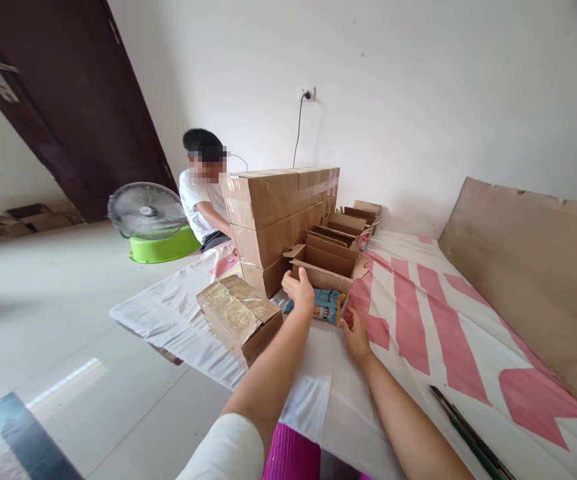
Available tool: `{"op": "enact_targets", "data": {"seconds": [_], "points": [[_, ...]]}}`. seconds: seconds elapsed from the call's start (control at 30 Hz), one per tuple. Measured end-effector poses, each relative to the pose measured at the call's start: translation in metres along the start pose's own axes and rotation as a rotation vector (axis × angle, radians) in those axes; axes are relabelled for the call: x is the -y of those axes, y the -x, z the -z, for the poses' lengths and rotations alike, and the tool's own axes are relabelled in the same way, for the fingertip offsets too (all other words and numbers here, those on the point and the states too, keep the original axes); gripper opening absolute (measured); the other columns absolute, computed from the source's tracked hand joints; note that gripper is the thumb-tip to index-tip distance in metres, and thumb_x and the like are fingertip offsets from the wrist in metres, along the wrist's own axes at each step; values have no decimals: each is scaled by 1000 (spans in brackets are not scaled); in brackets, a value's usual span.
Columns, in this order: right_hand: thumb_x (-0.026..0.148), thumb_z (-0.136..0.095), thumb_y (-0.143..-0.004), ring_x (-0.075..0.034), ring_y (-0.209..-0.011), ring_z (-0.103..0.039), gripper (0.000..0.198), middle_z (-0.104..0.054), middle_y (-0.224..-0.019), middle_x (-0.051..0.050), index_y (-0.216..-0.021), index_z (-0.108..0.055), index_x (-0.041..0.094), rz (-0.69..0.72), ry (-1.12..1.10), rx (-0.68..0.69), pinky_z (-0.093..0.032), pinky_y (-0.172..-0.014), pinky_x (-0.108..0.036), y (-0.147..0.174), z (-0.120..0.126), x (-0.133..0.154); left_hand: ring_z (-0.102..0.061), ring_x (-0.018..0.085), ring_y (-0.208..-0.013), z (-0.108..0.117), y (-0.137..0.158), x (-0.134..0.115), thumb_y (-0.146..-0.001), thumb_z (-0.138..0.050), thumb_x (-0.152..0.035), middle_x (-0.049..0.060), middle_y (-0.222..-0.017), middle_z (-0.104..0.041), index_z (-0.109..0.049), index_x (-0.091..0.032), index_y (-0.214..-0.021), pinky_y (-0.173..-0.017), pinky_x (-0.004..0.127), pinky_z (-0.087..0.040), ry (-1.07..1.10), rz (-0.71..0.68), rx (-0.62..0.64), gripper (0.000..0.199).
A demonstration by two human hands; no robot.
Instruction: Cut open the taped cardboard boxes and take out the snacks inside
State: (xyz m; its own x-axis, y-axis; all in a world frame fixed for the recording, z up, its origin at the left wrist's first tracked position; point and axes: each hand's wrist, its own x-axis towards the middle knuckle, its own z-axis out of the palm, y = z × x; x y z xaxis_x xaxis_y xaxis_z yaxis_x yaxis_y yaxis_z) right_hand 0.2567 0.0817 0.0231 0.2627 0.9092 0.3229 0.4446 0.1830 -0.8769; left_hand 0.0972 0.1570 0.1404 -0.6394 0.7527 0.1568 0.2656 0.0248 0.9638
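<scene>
An open cardboard box [323,275] stands on the cloth-covered table, its flaps raised. My left hand [300,291] curls around the box's near left corner, with the thumb near the front rim. Low at the near right corner, my right hand [356,332] has its thumb and fingers bent against the edge. Between my hands, a blue and tan printed packet [325,305] shows at the front of the box; whether it is inside or against the outside, I cannot tell. To the left sits a taped, closed cardboard box [241,310].
Stacked taped boxes [275,220] form a wall left of the open one. More open boxes [351,223] line up behind. A cutter-like tool [468,430] lies right. A large cardboard sheet [528,267] leans there. A person [205,200] sits beyond, beside a fan [147,210].
</scene>
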Motion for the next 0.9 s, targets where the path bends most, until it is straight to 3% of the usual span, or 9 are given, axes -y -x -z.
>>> {"op": "enact_targets", "data": {"seconds": [0.13, 0.23, 0.3, 0.5, 0.6, 0.67, 0.73, 0.8, 0.9], "points": [[44, -54, -80, -26, -87, -66, 55, -70, -99, -11, -126, -59, 15, -33, 8, 6, -54, -80, -42, 1, 0, 4, -56, 27, -115, -14, -49, -30, -94, -50, -49, 14, -126, -55, -53, -16, -125, -95, 47, -48, 139, 182, -1, 45], [45, -53, -82, -25, -82, -66, 54, -70, -96, -10, -126, -59, 15, -25, 0, 12, -54, -77, -42, 3, 2, 8, -63, 20, -98, -22, -56, -37, -93, -57, -40, 9, -115, -62, -58, -16, -119, -84, 41, -55, 243, 201, 66, 35], [46, -52, -83, -25, -81, -66, 54, -71, -95, -10, -127, -58, 15, -11, -8, 17, -55, -77, -42, 4, 4, 10, -64, 19, -97, -23, -52, -36, -93, -58, -35, 9, -116, -62, -58, -16, -120, -83, 39, -56, 294, 180, 83, 33], [49, -55, -80, -27, -86, -66, 63, -69, -98, -11, -134, -55, 15, -9, -1, 38, -54, -80, -44, 3, 3, 8, -58, 25, -117, -12, -36, -32, -94, -55, -33, 13, -134, -54, -51, -18, -130, -98, 47, -50, 296, 94, 40, 39], [49, -55, -79, -26, -88, -65, 66, -69, -99, -11, -136, -54, 15, -9, 6, 63, -54, -81, -43, 1, 3, 6, -36, 32, -141, 1, -18, -45, -92, -56, -31, 20, -151, -35, -39, -16, -140, -112, 51, -35, 237, 30, 7, 52], [49, -55, -79, -26, -88, -65, 67, -68, -100, -12, -136, -54, 14, -9, 12, 78, -53, -83, -44, 0, 4, 5, -23, 31, -147, 18, 3, -53, -89, -60, -32, 19, -157, -24, -34, -16, -142, -117, 49, -27, 204, -73, 17, 61], [49, -55, -79, -26, -88, -64, 67, -68, -101, -12, -136, -53, 14, -11, 17, 89, -52, -85, -45, 0, 5, 3, -23, 25, -148, 44, 26, -58, -87, -63, -33, 13, -158, -25, -36, -20, -141, -119, 41, -27, 177, -295, 87, 62], [48, -56, -78, -26, -88, -64, 67, -68, -102, -12, -135, -54, 14, -15, 17, 99, -51, -86, -46, 0, 6, 2, -27, 24, -146, 81, 40, -59, -93, -53, -42, 16, -155, -29, -34, -19, -141, -116, 42, -32, 120, -766, 241, 57], [45, -58, -76, -26, -89, -64, 64, -68, -103, -12, -132, -57, 14, -26, 12, 104, -51, -88, -47, 1, 5, 3, -33, 23, -143, 144, 21, -53, -90, -50, -58, 10, -149, -40, -46, -24, -129, -117, 44, -28, 81, -862, 231, 53]]}}
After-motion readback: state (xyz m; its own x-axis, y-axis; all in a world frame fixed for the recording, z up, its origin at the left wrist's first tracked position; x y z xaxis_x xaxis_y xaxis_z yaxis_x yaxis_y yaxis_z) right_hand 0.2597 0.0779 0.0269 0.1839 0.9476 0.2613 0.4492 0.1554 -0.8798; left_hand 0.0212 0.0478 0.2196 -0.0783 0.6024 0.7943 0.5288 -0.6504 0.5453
